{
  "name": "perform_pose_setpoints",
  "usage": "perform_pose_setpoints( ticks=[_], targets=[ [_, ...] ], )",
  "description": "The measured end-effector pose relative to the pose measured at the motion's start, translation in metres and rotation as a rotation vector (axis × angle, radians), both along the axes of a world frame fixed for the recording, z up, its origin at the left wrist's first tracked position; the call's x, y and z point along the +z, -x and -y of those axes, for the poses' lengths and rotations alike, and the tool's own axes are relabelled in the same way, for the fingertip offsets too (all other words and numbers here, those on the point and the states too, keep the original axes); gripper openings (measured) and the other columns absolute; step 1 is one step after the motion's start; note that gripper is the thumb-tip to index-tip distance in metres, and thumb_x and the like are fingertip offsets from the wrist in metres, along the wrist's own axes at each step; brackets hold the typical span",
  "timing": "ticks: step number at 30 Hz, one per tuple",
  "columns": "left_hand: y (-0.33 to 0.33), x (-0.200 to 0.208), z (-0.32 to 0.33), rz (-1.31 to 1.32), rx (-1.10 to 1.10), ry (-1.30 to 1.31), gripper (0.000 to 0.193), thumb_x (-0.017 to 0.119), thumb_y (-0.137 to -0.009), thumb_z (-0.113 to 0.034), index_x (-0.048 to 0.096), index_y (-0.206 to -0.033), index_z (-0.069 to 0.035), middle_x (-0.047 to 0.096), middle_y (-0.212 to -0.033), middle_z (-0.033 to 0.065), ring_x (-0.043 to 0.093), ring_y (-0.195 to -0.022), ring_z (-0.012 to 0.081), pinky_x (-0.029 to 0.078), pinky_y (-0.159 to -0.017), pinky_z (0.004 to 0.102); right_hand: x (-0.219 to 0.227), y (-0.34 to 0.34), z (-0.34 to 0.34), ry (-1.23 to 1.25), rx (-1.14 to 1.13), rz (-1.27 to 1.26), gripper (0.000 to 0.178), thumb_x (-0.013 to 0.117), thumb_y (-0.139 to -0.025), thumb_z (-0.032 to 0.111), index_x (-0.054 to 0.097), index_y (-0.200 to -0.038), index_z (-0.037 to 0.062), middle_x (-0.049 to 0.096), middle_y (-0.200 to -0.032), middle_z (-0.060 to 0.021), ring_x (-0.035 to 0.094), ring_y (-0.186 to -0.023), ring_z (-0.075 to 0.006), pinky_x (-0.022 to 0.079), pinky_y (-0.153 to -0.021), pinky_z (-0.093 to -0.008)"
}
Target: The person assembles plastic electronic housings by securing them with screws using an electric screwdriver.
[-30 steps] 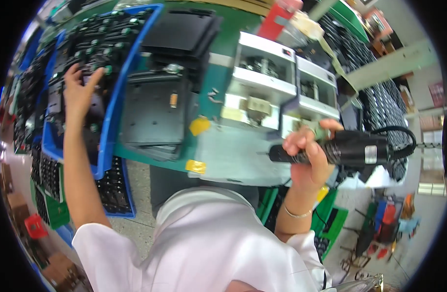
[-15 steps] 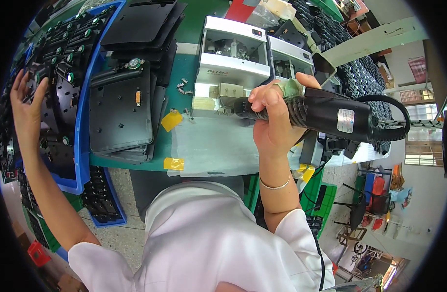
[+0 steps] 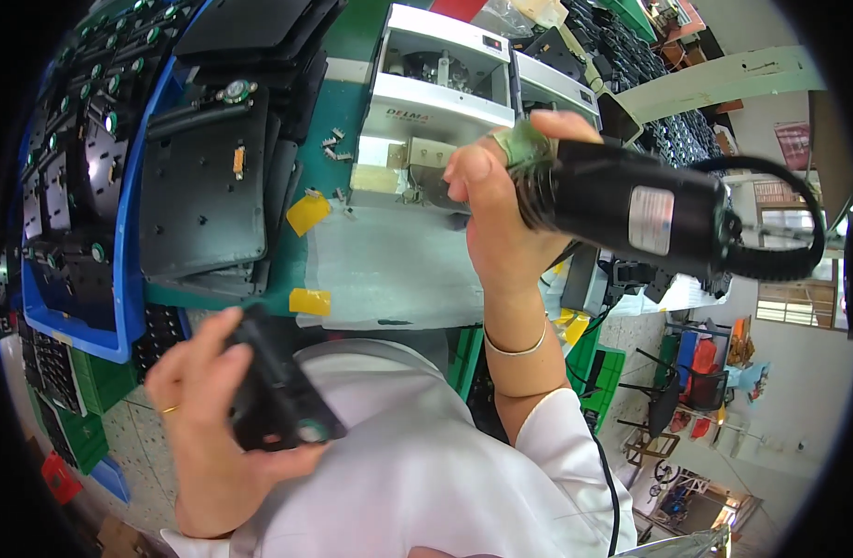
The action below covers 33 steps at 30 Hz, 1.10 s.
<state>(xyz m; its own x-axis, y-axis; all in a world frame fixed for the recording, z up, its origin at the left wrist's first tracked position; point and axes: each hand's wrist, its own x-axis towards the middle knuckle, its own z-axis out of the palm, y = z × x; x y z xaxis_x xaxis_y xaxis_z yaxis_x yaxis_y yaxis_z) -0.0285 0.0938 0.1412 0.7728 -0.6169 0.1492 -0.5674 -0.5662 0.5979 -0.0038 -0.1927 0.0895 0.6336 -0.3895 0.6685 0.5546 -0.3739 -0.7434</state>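
My right hand [image 3: 510, 223] grips a black electric screwdriver [image 3: 598, 200] with a looped cord at its rear. Its front end points at a white screw feeder machine [image 3: 440, 126] on the bench; the tip itself is blurred. My left hand [image 3: 203, 409] is wrapped round a small black plastic panel [image 3: 287, 395] with a round silver-and-green part at one corner. That panel is held tilted in front of my body, smeared by motion. Left of the machine, a stack of larger black panels [image 3: 208, 209] lies on the green bench, the top one bearing a similar round part.
A blue crate [image 3: 129, 279] full of black panels stands at the left. White sheeting [image 3: 389, 270] and yellow tape [image 3: 309, 301] cover part of the bench front. Small metal parts [image 3: 335, 144] lie beside the machine. A second white machine [image 3: 552, 79] stands to the right.
My left hand has come from the blue crate to in front of my body, bringing a black panel. The screwdriver has shifted slightly and my view has moved a little.
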Motion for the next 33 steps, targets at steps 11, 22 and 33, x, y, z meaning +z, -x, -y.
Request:
perform_pose_setpoints(
  ticks=[11,22,33],
  targets=[
    [-0.002,-0.093,0.115,0.123,-0.342,-0.005,0.078,0.083,-0.053,-0.022,0.051,-0.124,-0.009,0.046,-0.132,0.0144,0.047,-0.113,0.0279,0.037,-0.091,0.0395,0.021,-0.024,0.001,-0.186,0.099,-0.112,0.039,0.066,-0.082,-0.004,0.047,-0.116,-0.0043,0.059,-0.064,-0.0079,0.056,-0.052,-0.0136,0.047,-0.053,-0.0272],
    [-0.021,-0.123,0.128,-0.005,-0.37,0.069,0.084,0.086,-0.055,-0.017,0.048,-0.13,-0.014,0.04,-0.144,0.0106,0.044,-0.118,0.0308,0.032,-0.096,0.044,0.016,0.045,0.005,-0.336,0.039,-0.11,0.048,0.058,-0.086,0.008,0.037,-0.129,0.0047,0.048,-0.059,-0.0059,0.047,-0.049,-0.0151,0.046,-0.053,-0.0346],
    [-0.008,-0.15,0.105,0.389,-0.409,0.182,0.036,0.067,-0.068,-0.018,0.066,-0.103,-0.025,0.054,-0.122,0.0018,0.049,-0.109,0.0199,0.033,-0.094,0.0394,-0.021,0.085,-0.006,-0.373,0.089,-0.222,0.047,0.062,-0.089,0.006,0.038,-0.129,0.0111,0.049,-0.062,-0.0043,0.049,-0.051,-0.0144,0.044,-0.055,-0.0337]
  ],
)
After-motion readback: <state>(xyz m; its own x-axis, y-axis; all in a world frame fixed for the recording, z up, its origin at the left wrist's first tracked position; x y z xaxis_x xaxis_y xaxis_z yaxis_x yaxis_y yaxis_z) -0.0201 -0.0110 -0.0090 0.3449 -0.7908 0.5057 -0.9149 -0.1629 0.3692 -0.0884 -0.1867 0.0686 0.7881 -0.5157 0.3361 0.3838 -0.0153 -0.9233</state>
